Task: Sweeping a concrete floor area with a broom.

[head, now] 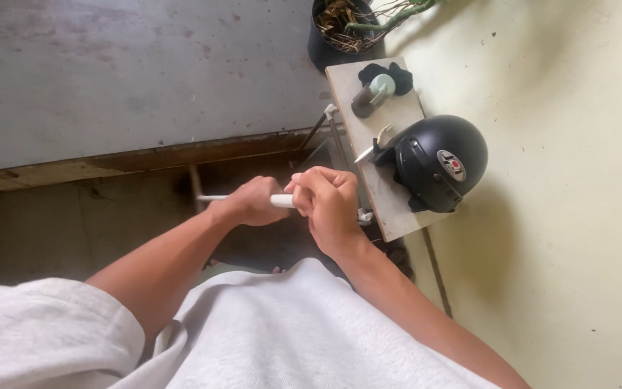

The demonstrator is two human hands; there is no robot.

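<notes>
**Thin white rod gripped in both hands beside the stool**

A thin white plastic-looking rod (pixel 282 200) is held level in front of the body, just left of the small pale wooden stool (pixel 390 209). The left hand (pixel 250 202) is clenched round its middle; the right hand (pixel 329 205) is closed over its right end, fingers curled tight. Whether the rod is being twisted, pulled apart or joined cannot be told, as the hands cover the joint, if any. Work seems mid-way: nothing is set down yet. On the stool lie a glossy black helmet (pixel 440 162), a pale green capped bottle (pixel 372 95) and a black cloth (pixel 386 72). Beyond the stool stands a black plant pot (pixel 325 43).
</notes>
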